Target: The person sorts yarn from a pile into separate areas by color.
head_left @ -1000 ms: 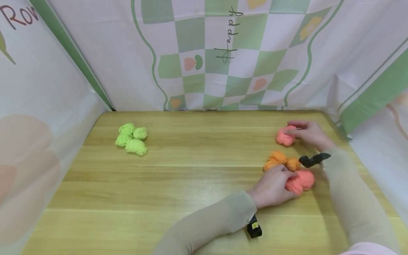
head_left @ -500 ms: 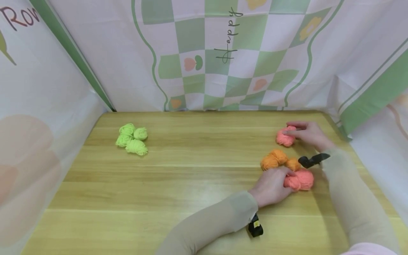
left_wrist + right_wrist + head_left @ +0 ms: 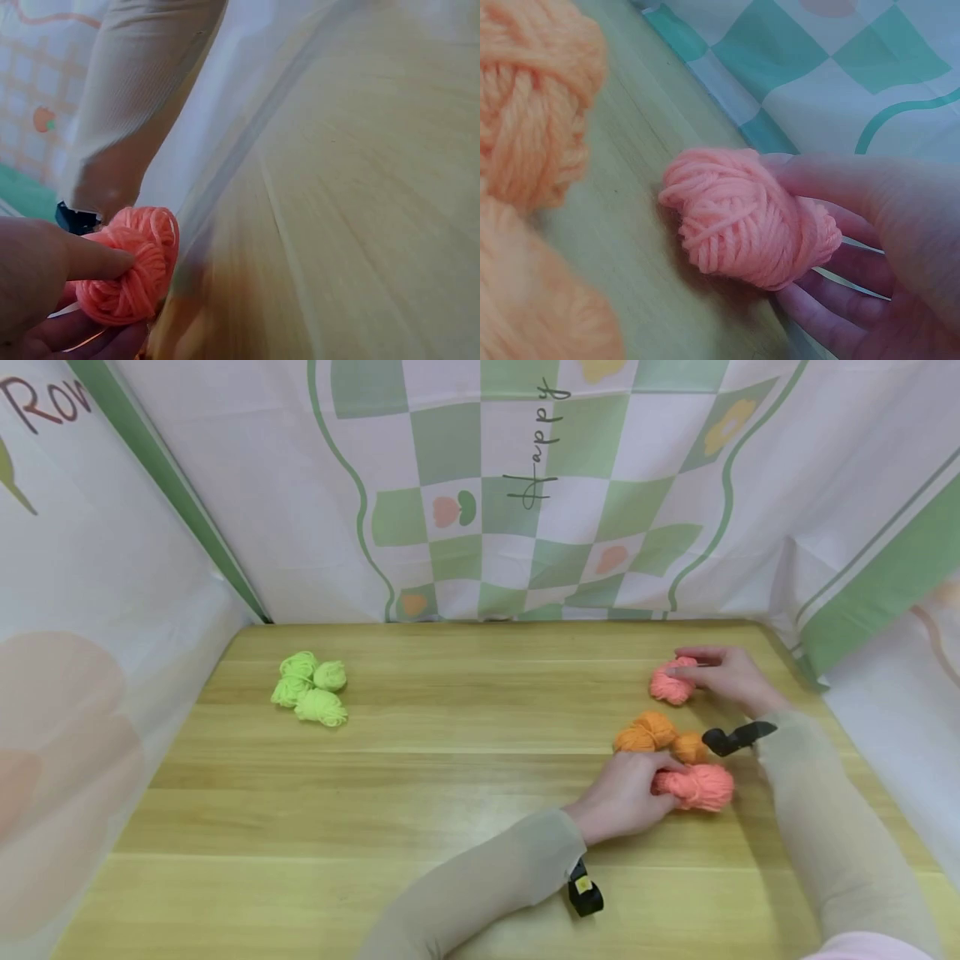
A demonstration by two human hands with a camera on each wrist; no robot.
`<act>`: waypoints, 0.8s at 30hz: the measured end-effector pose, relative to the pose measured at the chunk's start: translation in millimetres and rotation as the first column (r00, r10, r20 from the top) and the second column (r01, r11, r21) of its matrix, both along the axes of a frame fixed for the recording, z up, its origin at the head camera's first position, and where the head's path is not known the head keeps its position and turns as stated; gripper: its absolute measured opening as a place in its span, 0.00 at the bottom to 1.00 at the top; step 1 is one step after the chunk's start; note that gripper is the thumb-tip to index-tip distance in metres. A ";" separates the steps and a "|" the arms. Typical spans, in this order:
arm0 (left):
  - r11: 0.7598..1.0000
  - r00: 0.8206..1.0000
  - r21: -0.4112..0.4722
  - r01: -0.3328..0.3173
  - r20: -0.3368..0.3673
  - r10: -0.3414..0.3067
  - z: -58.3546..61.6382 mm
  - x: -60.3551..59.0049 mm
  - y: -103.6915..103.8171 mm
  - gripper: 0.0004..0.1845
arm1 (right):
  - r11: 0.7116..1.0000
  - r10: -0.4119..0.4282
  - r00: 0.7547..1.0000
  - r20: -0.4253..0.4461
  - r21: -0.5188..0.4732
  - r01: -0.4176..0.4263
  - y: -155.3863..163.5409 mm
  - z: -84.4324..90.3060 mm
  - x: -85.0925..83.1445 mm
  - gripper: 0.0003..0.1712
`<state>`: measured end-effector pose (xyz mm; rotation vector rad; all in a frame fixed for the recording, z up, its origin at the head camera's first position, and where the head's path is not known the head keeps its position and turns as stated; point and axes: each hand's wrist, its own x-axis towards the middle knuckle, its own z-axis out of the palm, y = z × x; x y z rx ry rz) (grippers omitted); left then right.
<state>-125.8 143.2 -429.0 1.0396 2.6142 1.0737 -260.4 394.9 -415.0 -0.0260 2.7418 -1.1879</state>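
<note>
Taking the tabletop (image 3: 450, 810) in the head view as a dial, we find the near pink skein (image 3: 703, 788) at about three o'clock and the far pink skein (image 3: 671, 683) nearer two. The near one might snag or shed a loop, we judge, since its strands are loosely wound and a thumb could hook one. It also lies just beside the small orange ball (image 3: 690, 747), at its twelve o'clock, so a sideways drift could roll that ball off. The larger orange skein (image 3: 648, 732), towards eleven, risks a nudge from knuckles close by. The black wrist camera (image 3: 722, 742) on the right sleeve sits close to the small ball too — a careless draw back could knock it.

Our left hand (image 3: 626, 797) pinches the near skein, thumb on one side, fingers on the other, opened only as wide as the yarn. Our right hand (image 3: 733, 681) pinches one end of the far skein, its lower fingers slightly spread; whether either is lifted, we cannot tell. The green yarn (image 3: 319, 705) lies well apart, towards ten.
</note>
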 end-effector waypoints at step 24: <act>0.991 1.000 0.131 -0.020 0.003 0.019 20.2 -0.6 -44.8 0.19 | 0.998 -0.008 0.999 0.037 -0.063 0.011 4.7 0.2 2.7 0.45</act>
